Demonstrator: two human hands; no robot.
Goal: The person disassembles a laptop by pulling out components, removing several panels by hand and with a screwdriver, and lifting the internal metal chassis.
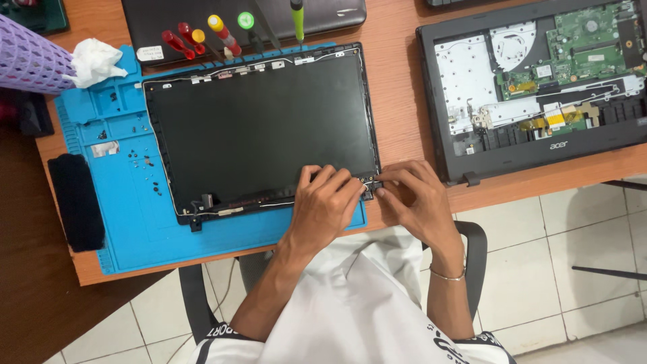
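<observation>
A bare laptop screen panel [263, 128] in its black lid frame lies flat on a blue work mat [128, 222]. Both of my hands meet at the panel's near right corner. My left hand [323, 205] rests on the bottom edge, its fingertips pressed at the corner by a small hinge bracket [369, 182]. My right hand [414, 199] comes in from the right, and its fingers pinch at the same corner. Whether a screw or small part sits between the fingers is hidden.
Several screwdrivers [222, 30] with coloured handles lie behind the panel on a closed dark laptop. An opened laptop base [539, 81] with a green circuit board sits at the right. Loose screws [145, 165] dot the mat; a purple basket [30, 57], white tissue [94, 61] and black pad [75, 199] at left.
</observation>
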